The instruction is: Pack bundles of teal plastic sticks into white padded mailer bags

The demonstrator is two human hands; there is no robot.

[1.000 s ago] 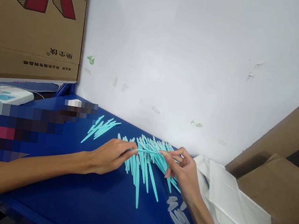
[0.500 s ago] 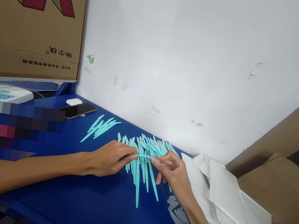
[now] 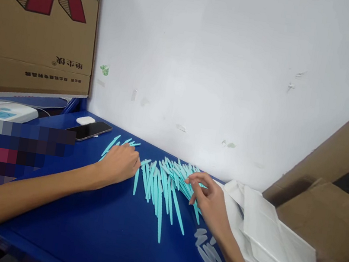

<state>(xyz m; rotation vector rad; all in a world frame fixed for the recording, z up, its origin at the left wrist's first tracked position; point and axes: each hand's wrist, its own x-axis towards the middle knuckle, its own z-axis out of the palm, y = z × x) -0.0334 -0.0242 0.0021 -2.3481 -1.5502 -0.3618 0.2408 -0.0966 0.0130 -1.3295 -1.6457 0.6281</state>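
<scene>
My left hand (image 3: 121, 161) is closed in a fist-like pinch over a small group of turquoise eyebrow razors (image 3: 112, 144). A thin turquoise end shows at its fingertips, apparently of a razor in its grip; most of it is hidden. Over the right side of a larger heap of eyebrow razors (image 3: 159, 185), my right hand (image 3: 209, 195) hovers with loosely curved fingers apart, and I see nothing between them. Below that hand, several translucent pieces, like blade caps (image 3: 208, 254), lie on the blue table (image 3: 107, 230).
White paper envelopes (image 3: 274, 229) are stacked at the right, beside cardboard (image 3: 319, 218). A phone (image 3: 94, 131) and a white case (image 3: 86, 120) lie at the back left, near a white device (image 3: 16, 112). A large carton (image 3: 43, 41) stands behind; a white wall (image 3: 196, 73) borders the table.
My hands have separated from a shared pinch on one eyebrow razor. The left has moved left to the small group; the right has moved slightly right and its fingers have loosened.
</scene>
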